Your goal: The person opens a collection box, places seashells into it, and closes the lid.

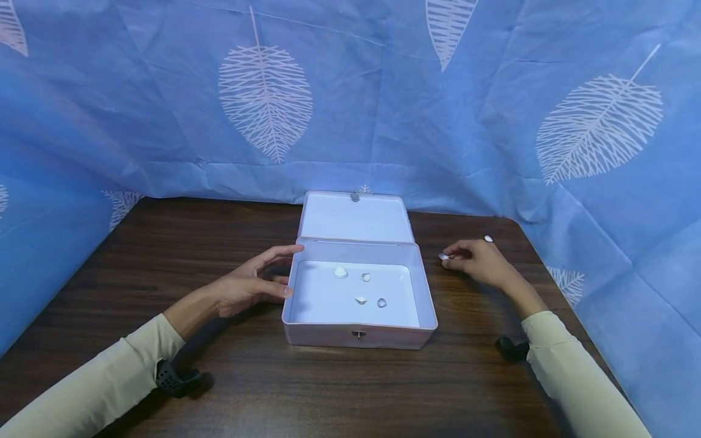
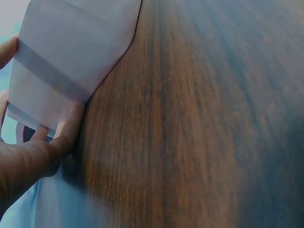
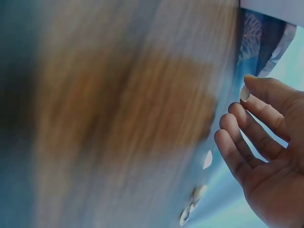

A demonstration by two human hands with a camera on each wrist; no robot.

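Note:
A white hinged box (image 1: 353, 336) stands in the middle of the table, its lid (image 1: 356, 218) raised at the back. Several small white seashells lie on the box floor, among them a shell (image 1: 341, 272) toward the left. My left hand (image 1: 252, 283) touches the box's left side, thumb near the front and a fingertip at the rim, fingers fairly straight. Right of the box, my right hand (image 1: 479, 261) pinches a small white seashell (image 3: 245, 93) between thumb and index finger, the other fingers loosely bent.
Another white shell (image 1: 488, 238) shows just behind the right hand; more shells (image 3: 192, 204) appear blurred in the right wrist view. The dark wooden table (image 1: 235, 377) ends at a blue leaf-patterned cloth (image 1: 372, 109) at the back and sides.

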